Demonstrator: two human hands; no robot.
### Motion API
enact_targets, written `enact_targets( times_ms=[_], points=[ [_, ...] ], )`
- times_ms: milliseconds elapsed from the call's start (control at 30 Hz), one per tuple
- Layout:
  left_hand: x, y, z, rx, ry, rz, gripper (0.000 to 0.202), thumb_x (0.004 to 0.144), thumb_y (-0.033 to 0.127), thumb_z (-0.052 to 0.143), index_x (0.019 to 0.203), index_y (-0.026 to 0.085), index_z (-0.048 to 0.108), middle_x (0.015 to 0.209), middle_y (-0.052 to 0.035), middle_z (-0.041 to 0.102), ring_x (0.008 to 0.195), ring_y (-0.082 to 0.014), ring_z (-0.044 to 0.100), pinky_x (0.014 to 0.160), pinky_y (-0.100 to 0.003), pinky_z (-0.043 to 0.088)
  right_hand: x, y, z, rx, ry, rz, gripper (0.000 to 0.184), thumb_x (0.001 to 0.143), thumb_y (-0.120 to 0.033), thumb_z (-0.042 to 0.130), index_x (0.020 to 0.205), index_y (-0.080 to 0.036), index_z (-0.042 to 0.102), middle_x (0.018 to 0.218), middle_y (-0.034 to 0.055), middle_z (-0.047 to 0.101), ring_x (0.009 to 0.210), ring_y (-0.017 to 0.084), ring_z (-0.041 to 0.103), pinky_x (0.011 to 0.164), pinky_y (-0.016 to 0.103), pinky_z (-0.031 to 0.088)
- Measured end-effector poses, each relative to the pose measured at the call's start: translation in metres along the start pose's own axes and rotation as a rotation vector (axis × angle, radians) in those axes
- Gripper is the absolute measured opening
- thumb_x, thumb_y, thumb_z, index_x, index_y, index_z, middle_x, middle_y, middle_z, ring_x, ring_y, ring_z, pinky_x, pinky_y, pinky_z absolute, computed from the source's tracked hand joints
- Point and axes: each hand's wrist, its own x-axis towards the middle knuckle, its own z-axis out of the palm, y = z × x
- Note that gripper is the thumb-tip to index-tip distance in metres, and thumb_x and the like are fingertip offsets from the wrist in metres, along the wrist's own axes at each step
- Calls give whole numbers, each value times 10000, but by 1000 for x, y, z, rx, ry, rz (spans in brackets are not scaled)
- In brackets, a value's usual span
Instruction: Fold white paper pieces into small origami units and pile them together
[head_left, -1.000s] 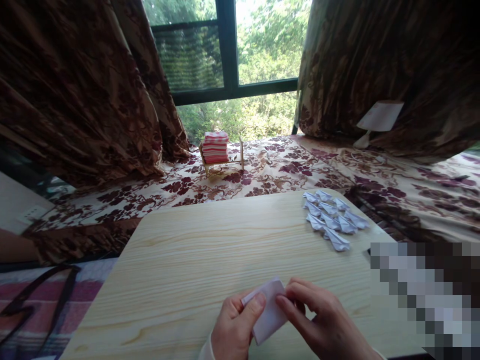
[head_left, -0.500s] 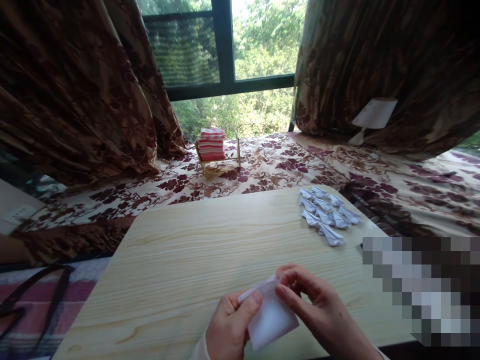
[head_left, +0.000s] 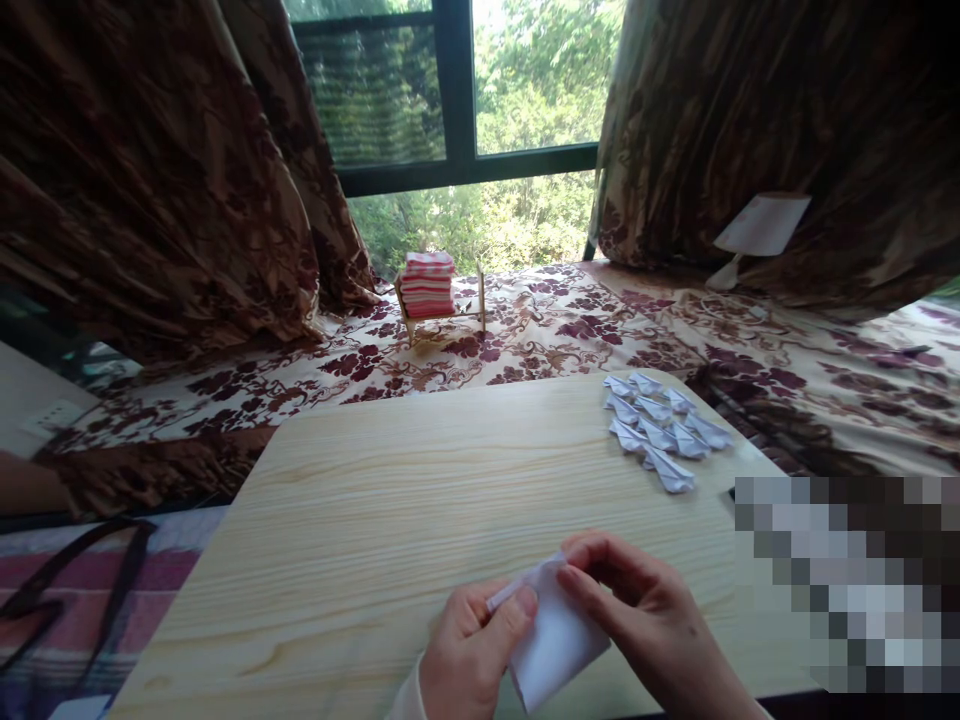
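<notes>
A small folded sheet of white paper (head_left: 561, 640) is held in the air above the near edge of the wooden table (head_left: 360, 500). My left hand (head_left: 476, 640) grips its left side, thumb pressed on the face and fingers behind. At the top corner, my right hand (head_left: 637, 600) pinches the paper between thumb and fingertips. Parts of the fingers behind the sheet are hidden. Several folded white paper pieces (head_left: 664, 430) lie in a cluster at the table's far right corner.
Beyond the table, a small rack holds a stack of pink striped cloths or papers (head_left: 428, 285) on the floral-covered sill (head_left: 540, 330). A white lamp (head_left: 761, 225) stands by the right curtain (head_left: 720, 110). A pixelated patch covers the right edge. A dark strap (head_left: 124, 570) lies at left.
The view has shifted slightly, so the scene sits a little differently. Both hands keep hold of the paper, with the right fingertips still at its top corner.
</notes>
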Motion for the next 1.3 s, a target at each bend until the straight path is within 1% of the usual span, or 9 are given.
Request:
enact_targets(
  times_ms=[233, 333, 400, 600, 800, 933, 1000, 1100, 1300],
  points=[
    [-7, 13, 5, 245, -21, 35, 518, 792, 569, 544, 877, 81, 696, 567, 22, 396, 518, -81, 301, 475, -232, 201, 3, 6, -4, -37, -1, 21, 245, 711, -418, 696, 787, -187, 663, 686, 18, 640, 640, 152, 575, 565, 228, 465],
    [-8, 21, 7, 411, -1, 75, 497, 840, 533, 480, 972, 105, 695, 602, 0, 468, 553, -106, 363, 495, -234, 249, 9, 6, -11, -134, -88, -19, 281, 730, -404, 670, 916, -195, 689, 766, 40, 671, 706, 182, 607, 652, 275, 494],
    [-7, 27, 8, 500, 7, 111, 436, 870, 466, 451, 982, 126, 701, 649, -22, 551, 603, -133, 439, 536, -239, 311, 12, 1, -14, -233, -191, -68, 234, 783, -394, 616, 861, -190, 698, 748, 38, 651, 700, 178, 589, 638, 274, 476],
    [9, 31, 1, 729, 150, 368, 222, 801, 235, 543, 720, 128, 720, 714, -61, 648, 706, -177, 577, 665, -261, 437, 19, -8, -11, -370, -303, -173, 239, 848, -323, 532, 717, -167, 657, 674, 21, 586, 658, 155, 533, 612, 262, 422],
    [31, 15, -30, 965, 285, 501, 214, 770, 169, 569, 596, 124, 685, 591, -59, 650, 580, -172, 603, 537, -253, 460, 37, 19, -8, -456, -216, -114, 279, 815, -355, 531, 668, -148, 648, 617, 26, 613, 599, 162, 551, 538, 255, 418],
    [28, 12, -38, 1056, 408, 650, 223, 823, 191, 508, 744, 128, 707, 757, -109, 677, 767, -236, 615, 721, -383, 472, 52, 33, -15, -495, -173, -85, 290, 810, -354, 516, 714, -134, 679, 644, 45, 666, 621, 182, 594, 556, 263, 436],
    [26, 6, -33, 1133, 370, 775, 234, 846, 185, 477, 888, 156, 706, 902, -103, 696, 897, -240, 608, 850, -425, 439, 58, 36, -18, -529, -157, -86, 282, 803, -343, 518, 712, -138, 690, 647, 45, 677, 619, 184, 600, 564, 266, 437],
    [27, -16, -22, 1400, 186, 993, 305, 861, 177, 457, 1114, 164, 627, 1132, -81, 676, 1082, -244, 571, 997, -465, 362, 63, 38, -19, -590, -141, -96, 253, 789, -316, 525, 700, -154, 698, 646, 41, 686, 615, 184, 604, 573, 266, 440],
    [27, -68, -31, 1665, 175, 1101, 427, 875, 290, 414, 1250, 122, 533, 1241, -99, 620, 1214, -252, 483, 1088, -466, 248, 65, 37, -17, -704, -139, -141, 216, 768, -271, 529, 654, -179, 687, 661, 40, 686, 637, 182, 595, 593, 269, 429]
  ],
)
